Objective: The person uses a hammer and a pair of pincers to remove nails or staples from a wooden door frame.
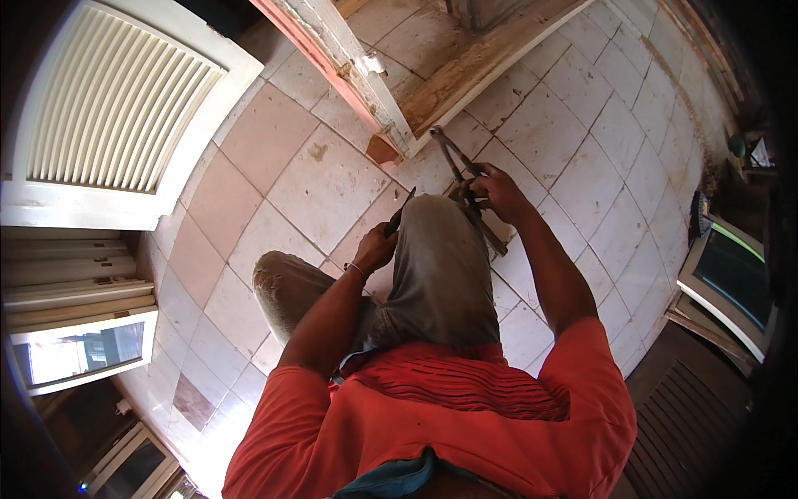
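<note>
My right hand (pixel 486 187) is closed on a long dark metal tool (pixel 449 150) with two bars joined at the far end, just in front of the corner of a white, worn wooden frame (pixel 407 133). Another metal length (pixel 495 241) slants below that hand beside my knee. My left hand (pixel 376 244) grips a dark pointed tool (pixel 403 204), too small to identify, to the left of my raised knee (pixel 432 249) in grey trousers.
Tiled floor (pixel 291 183) surrounds me, with a louvred white panel (pixel 125 125) at upper left and a white-framed window sash (pixel 79 349) below it. A glazed frame (pixel 727 283) and dark louvred panel (pixel 690 407) lie at right. Timber frame members reach across the top.
</note>
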### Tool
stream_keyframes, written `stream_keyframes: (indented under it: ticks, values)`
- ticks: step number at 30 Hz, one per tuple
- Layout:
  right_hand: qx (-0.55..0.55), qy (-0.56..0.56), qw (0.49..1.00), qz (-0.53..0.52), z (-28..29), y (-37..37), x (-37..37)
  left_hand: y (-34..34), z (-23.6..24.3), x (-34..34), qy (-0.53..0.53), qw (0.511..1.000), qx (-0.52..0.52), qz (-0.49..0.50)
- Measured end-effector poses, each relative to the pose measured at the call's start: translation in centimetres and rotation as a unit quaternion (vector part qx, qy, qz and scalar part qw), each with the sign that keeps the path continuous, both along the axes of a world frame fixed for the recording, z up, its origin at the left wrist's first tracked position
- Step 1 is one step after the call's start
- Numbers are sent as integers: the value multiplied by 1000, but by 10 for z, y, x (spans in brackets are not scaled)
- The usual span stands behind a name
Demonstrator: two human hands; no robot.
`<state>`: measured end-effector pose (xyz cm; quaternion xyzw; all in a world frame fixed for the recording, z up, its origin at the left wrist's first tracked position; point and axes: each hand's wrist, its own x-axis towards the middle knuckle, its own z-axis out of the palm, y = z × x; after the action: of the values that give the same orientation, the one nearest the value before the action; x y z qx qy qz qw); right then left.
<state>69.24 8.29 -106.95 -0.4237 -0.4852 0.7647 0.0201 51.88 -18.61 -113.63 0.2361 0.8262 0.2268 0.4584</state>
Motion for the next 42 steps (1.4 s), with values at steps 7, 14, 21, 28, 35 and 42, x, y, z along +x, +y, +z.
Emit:
stream_keyframes:
  ticks: [7,14,21,28,35,42]
  values:
    - [-9,-28,996,89,14,-4,-38,-20,-5,-17,19,999,3,-27]
    - [36,-69,992,104,23,-10,-46,-35,1,-29,23,999,21,-13]
    - [69,-74,988,115,27,-11,-51,-55,8,-33,17,999,27,21]
    - [141,-100,974,147,29,-6,-56,-65,18,-38,22,999,24,20]
    - [144,-117,960,212,17,-2,-61,-59,20,-41,28,998,43,21]
    - [337,-99,897,267,-22,-9,-55,-59,21,-36,52,996,70,26]
